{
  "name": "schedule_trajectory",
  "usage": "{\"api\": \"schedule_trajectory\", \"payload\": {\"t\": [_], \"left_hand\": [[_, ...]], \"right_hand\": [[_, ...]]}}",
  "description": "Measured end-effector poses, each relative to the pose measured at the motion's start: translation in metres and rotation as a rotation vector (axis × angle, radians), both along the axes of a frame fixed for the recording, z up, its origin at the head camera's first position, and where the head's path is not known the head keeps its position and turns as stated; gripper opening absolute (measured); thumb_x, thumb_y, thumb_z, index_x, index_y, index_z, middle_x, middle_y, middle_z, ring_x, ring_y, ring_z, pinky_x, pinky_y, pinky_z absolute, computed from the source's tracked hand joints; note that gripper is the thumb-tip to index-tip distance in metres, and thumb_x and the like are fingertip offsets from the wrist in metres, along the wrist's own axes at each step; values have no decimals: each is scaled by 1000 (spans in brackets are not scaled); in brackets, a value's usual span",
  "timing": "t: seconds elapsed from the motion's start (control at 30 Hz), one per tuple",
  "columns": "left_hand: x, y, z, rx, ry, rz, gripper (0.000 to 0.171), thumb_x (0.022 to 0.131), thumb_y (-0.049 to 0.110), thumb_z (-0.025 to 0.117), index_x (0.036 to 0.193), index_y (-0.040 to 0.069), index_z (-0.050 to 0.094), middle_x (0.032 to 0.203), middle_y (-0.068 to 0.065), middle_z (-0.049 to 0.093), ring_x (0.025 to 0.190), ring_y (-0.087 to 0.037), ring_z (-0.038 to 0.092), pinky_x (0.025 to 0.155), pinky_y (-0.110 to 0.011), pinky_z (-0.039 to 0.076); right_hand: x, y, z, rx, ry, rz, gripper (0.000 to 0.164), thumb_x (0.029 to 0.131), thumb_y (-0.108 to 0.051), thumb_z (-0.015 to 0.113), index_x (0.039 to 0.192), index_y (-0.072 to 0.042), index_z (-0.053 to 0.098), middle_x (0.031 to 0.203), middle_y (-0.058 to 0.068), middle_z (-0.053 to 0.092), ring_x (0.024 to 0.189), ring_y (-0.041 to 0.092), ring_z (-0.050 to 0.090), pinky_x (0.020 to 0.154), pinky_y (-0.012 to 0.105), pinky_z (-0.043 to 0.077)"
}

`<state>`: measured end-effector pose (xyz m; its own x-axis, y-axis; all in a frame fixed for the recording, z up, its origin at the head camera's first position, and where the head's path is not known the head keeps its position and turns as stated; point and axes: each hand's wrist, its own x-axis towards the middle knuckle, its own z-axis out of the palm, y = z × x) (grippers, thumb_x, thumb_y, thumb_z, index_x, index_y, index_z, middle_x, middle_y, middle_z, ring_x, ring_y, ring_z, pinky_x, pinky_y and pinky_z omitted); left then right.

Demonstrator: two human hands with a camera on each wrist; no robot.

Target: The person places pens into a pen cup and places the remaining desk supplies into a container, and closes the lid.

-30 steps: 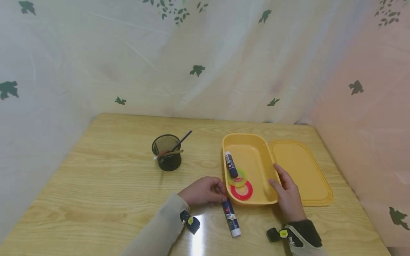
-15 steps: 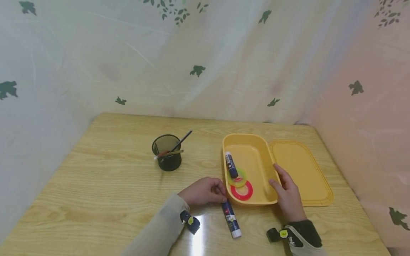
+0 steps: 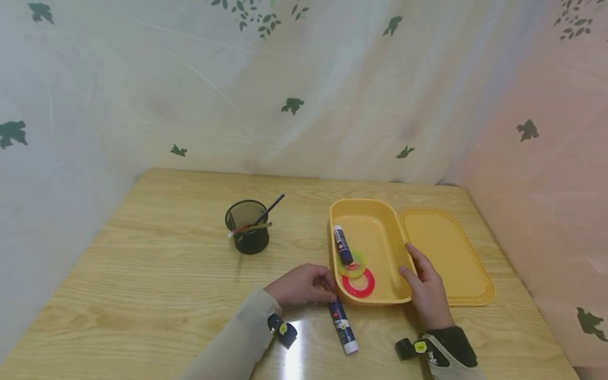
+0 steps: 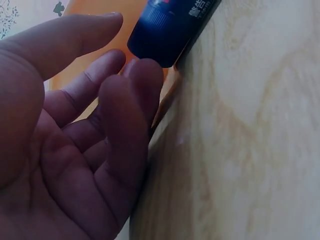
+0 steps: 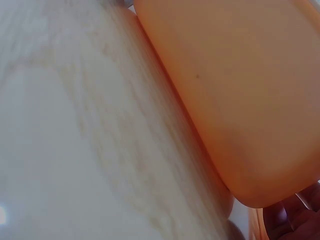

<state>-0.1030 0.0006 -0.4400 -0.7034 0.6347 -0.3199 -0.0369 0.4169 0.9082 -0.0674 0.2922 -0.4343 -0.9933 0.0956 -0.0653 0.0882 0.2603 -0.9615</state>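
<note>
In the head view my left hand (image 3: 304, 285) rests on the table at the capped end of a dark blue glue stick (image 3: 343, 324). The left wrist view shows its fingers loosely curled, with a gap between the thumb and the blue cap (image 4: 157, 37). My right hand (image 3: 429, 290) grips the right wall of an open yellow box (image 3: 372, 227), thumb inside and fingers outside. Inside the box a second glue stick (image 3: 342, 244) lies partly over a yellow-green ring (image 3: 363, 264), beside a red ring (image 3: 346, 287). The right wrist view is mostly filled by the box's outer wall (image 5: 240, 100).
A yellow lid (image 3: 446, 253) lies flat to the right of the box. Left of the box stands a black mesh pen cup (image 3: 252, 243) with a few slim sticks or pencils in it. A patterned curtain (image 3: 304, 132) hangs behind the wooden table (image 3: 157, 264).
Almost nothing differs. My left hand and the glue stick beside it have shifted very slightly toward me; my right hand and the box stay in place.
</note>
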Motion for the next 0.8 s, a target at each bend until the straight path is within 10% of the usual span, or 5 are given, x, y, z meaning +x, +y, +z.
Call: {"api": "schedule_trajectory", "payload": {"t": [0.8], "left_hand": [[1, -1, -1, -52, 75, -83, 14, 87, 15, 77, 96, 23, 69, 94, 13, 69, 89, -7, 62, 84, -31, 48]], "right_hand": [[0, 1, -2, -18, 17, 5, 58, 104, -12, 53, 157, -6, 30, 165, 10, 21, 151, 24, 18, 103, 6, 34]]}}
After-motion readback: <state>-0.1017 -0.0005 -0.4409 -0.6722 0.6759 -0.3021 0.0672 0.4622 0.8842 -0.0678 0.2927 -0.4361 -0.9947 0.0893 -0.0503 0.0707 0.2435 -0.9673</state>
